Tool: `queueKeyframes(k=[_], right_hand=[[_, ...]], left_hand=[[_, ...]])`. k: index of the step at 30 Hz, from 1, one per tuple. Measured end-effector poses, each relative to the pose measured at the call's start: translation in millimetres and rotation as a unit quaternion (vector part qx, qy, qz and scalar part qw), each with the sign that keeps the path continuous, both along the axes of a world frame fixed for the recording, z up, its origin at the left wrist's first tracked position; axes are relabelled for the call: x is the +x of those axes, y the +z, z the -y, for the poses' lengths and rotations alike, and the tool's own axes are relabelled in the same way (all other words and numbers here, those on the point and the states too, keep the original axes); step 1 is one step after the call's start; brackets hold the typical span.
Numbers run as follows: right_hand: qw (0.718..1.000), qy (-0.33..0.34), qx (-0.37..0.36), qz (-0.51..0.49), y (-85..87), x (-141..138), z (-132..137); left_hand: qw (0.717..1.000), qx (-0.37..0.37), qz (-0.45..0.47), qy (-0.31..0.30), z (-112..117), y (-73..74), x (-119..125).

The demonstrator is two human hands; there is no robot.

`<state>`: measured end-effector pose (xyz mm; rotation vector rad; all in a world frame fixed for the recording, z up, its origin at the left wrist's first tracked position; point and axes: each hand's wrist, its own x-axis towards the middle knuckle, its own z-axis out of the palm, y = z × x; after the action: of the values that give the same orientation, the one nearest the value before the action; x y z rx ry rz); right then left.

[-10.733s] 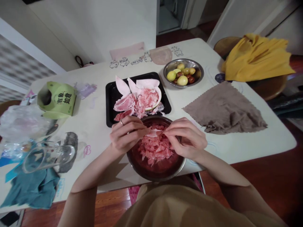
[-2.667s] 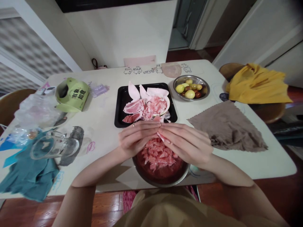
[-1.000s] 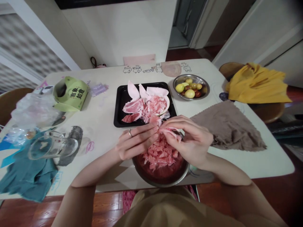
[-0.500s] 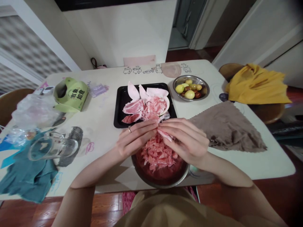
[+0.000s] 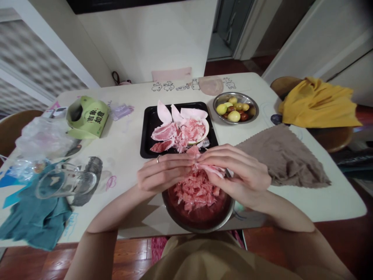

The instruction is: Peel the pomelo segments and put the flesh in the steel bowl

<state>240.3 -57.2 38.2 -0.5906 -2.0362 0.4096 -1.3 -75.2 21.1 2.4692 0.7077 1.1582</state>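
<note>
Above a metal bowl (image 5: pixel 186 224), my left hand (image 5: pixel 161 173) and my right hand (image 5: pixel 237 173) meet with their fingertips closed on a pomelo segment (image 5: pixel 214 170). Its pale pink membrane shows below the right fingers. Part of the segment is hidden by both hands. In the bowl lies a heap of loose pinkish-red pomelo flesh (image 5: pixel 198 194). Just beyond my hands is a black tray (image 5: pixel 149 124) with thick pomelo peel pieces (image 5: pixel 194 113), torn membranes (image 5: pixel 190 132) and dark pink segment pieces (image 5: pixel 163 132).
To the tray's right stands a steel bowl (image 5: pixel 255 116) of small green and brown fruits. A grey-brown cloth (image 5: pixel 288 159) lies on the right. On the left are a glass pitcher (image 5: pixel 61 181), a teal cloth (image 5: pixel 35 221), a green paper box (image 5: pixel 90 116) and plastic bags (image 5: pixel 46 136).
My hands have moved slightly apart, the right one to the right and the left one to the left. More of the segment's pale membrane shows between them.
</note>
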Motion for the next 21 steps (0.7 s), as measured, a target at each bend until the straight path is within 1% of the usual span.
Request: queueKeyframes(k=[1,2,4,6,10,14,16,18,20,21], right_hand=[[1.0,-0.002,-0.003,-0.004,1.6,0,-1],[1.0,-0.004,-0.005,-0.007,2.9,0,-2],[1.0,-0.01,0.0,-0.012,4.2,-1,-3],[1.0,-0.017,0.015,-0.012,3.2,-2,-4],[0.998,-0.038,0.053,0.0,-3.3,-2,-1],[0.999,-0.02,0.048,0.008,-7.8,-2,2],[0.999,-0.022,0.047,0.013,-7.2,-2,3],[0.998,-0.046,0.046,0.012,-5.0,-3,4],[0.996,-0.072,0.043,0.003,-2.6,-3,4],[0.996,-0.083,0.041,-0.003,-1.7,-2,4]], left_hand=[[0.994,0.072,0.087,-0.009,-5,-7.0,3],[0.984,0.102,0.143,-0.005,-10,-13.7,5],[0.979,0.118,0.167,-0.007,-18,-23.8,10],[0.979,0.119,0.167,-0.002,-22,-27.8,12],[0.977,0.137,0.163,0.019,-21,-27.6,15],[0.975,0.158,0.146,0.049,-18,-30.1,17],[0.978,0.156,0.128,0.057,-14,-28.1,16],[0.983,0.138,0.107,0.06,-8,-21.7,13],[0.992,0.081,0.065,0.065,-2,-13.2,10],[0.994,0.063,0.058,0.063,0,-9.5,8]])
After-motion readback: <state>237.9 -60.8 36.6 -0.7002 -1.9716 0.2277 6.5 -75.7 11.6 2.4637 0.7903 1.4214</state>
